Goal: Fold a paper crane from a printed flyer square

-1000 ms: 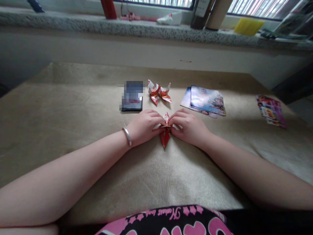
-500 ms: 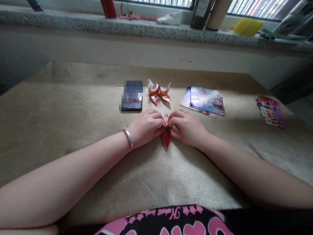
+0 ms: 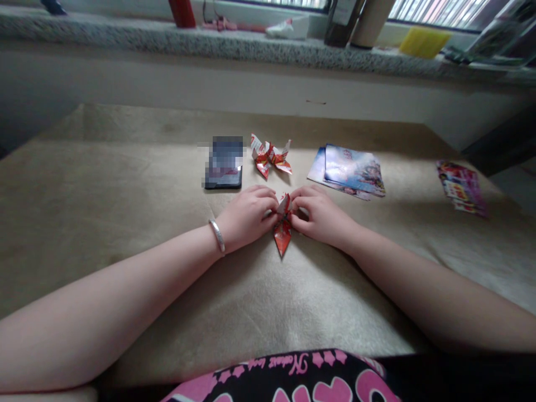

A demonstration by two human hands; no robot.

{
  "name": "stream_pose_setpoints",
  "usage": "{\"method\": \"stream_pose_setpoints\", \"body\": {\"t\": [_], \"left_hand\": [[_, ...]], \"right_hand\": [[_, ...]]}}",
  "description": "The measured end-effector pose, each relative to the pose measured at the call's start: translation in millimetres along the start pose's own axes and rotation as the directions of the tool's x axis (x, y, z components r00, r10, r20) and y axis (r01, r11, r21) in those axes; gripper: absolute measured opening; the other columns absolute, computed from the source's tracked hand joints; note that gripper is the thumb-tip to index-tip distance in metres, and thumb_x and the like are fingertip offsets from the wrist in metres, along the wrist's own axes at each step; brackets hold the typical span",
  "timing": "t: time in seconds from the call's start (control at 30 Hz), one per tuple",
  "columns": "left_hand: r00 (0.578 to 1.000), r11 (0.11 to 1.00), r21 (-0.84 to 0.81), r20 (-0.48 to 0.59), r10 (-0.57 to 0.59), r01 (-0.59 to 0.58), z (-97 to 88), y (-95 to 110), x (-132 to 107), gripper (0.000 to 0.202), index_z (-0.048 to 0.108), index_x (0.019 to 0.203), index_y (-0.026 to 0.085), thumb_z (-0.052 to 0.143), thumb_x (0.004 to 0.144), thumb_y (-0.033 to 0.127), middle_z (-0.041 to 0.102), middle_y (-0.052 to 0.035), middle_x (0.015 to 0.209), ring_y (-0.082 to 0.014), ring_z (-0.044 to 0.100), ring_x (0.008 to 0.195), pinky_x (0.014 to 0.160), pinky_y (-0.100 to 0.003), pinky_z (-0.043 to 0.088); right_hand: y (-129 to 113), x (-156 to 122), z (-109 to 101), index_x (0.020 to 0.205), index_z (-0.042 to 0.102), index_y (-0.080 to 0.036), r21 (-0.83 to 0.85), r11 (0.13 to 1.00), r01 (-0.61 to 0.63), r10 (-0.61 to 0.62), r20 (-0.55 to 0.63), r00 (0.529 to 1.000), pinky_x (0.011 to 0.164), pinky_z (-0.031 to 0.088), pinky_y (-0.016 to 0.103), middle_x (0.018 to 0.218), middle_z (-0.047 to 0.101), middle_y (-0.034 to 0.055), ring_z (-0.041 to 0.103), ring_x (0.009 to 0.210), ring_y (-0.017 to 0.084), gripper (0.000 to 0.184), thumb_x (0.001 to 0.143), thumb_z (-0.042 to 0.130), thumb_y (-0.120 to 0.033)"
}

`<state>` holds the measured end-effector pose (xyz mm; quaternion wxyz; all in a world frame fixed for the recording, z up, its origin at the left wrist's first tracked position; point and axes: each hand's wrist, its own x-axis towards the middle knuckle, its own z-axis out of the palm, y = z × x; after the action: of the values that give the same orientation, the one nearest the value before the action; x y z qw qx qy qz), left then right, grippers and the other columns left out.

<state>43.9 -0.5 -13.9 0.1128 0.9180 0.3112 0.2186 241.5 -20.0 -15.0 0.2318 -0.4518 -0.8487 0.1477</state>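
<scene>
A folded red-and-white paper piece (image 3: 282, 237) lies between my hands near the table's middle, one pointed end toward me and its upper tips rising between my fingers. My left hand (image 3: 250, 216), with a silver bangle at the wrist, is closed on its left side. From the right, my right hand (image 3: 320, 215) pinches the other side between thumb and fingers. Fingertips partly hide the middle folds. Just beyond stand finished-looking paper cranes (image 3: 271, 158) of the same red and white paper, touching or close together.
A dark phone (image 3: 225, 162) lies left of the cranes. Glossy picture cards (image 3: 354, 170) lie at right, and a fanned bunch of colourful cards (image 3: 463, 190) farther right. Behind the table (image 3: 138, 167) runs a stone windowsill (image 3: 125, 40) with a red cylinder (image 3: 182, 12) and a yellow block (image 3: 425, 42).
The paper's upper part has spread wider between my fingers, showing more of its folds. My right hand's thumb and fingers have parted slightly. The whole view has shifted a little.
</scene>
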Motion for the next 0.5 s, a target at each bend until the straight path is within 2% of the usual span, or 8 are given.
{"method": "stream_pose_setpoints", "body": {"t": [0.17,0.37,0.5], "left_hand": [[0.999,0.999,0.032,0.003,-0.037,0.037,0.7,3.4,0.4,0.01,0.065,0.073,0.016,0.058,0.081,0.016,0.068,-0.0035,0.089,-0.02,0.056,0.11,0.107,-0.042,0.038],[0.995,0.995,0.024,-0.005,-0.1,0.1,0.8,3.5,0.7,0.011,0.064,0.074,0.015,0.059,0.082,0.019,0.069,-0.005,0.087,-0.023,0.053,0.118,0.106,-0.042,0.04],[0.995,0.995,0.003,-0.01,-0.103,0.103,1.0,2.3,1.2,0.009,0.064,0.074,0.016,0.059,0.081,0.018,0.069,-0.0047,0.087,-0.0228,0.056,0.114,0.103,-0.042,0.043]], "right_hand": [[2.4,1.2,4.4,0.063,0.054,-0.021,0.006,1.0,-0.013,0.014,-0.028,1.0,0.088,0.043,0.041,0.101,0.064,0.0054,0.054,0.097,0.022,0.013,0.071,0.063,-0.019],[-0.4,0.7,4.3,0.069,0.058,-0.021,-0.056,0.998,-0.026,0.027,0.011,1.0,0.094,0.04,0.044,0.11,0.061,0.0063,0.05,0.109,0.025,0.006,0.075,0.059,-0.02],[2.1,0.5,2.5,0.069,0.058,-0.021,-0.085,0.996,0.028,-0.028,0.01,1.0,0.095,0.04,0.043,0.114,0.061,0.0071,0.051,0.108,0.025,0.007,0.076,0.058,-0.021]]}}
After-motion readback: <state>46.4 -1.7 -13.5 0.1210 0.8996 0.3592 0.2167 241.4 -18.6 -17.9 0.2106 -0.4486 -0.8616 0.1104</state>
